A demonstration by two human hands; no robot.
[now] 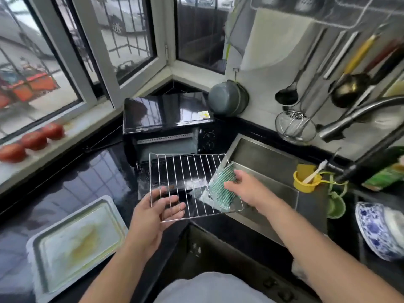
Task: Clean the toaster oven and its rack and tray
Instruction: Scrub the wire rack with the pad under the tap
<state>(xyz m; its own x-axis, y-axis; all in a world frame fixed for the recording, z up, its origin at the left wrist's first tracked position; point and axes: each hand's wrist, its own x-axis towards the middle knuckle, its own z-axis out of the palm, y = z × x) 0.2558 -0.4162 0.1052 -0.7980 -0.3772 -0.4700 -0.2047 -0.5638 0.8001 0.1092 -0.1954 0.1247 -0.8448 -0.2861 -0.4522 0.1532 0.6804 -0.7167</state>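
Greasy tray [74, 243] on tabletop [91, 176], left. Left hand [156, 212] grip curled under wire rack [188, 184], held before open toaster oven [168, 125]; right hand [244, 188] presses green cloth [220, 189] on it. Rack looks light, stiff, slippery; hold the frame edge.

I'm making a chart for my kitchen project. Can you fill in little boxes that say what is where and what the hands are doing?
place: black counter beside a steel sink
left hand: holds the wire rack from below at its near left corner
right hand: presses a green striped cloth on the rack's right side
rack: held in the air, in front of the toaster oven
oven: black, door open
tray: on the counter at left, yellowish stains
windowsill: three tomatoes
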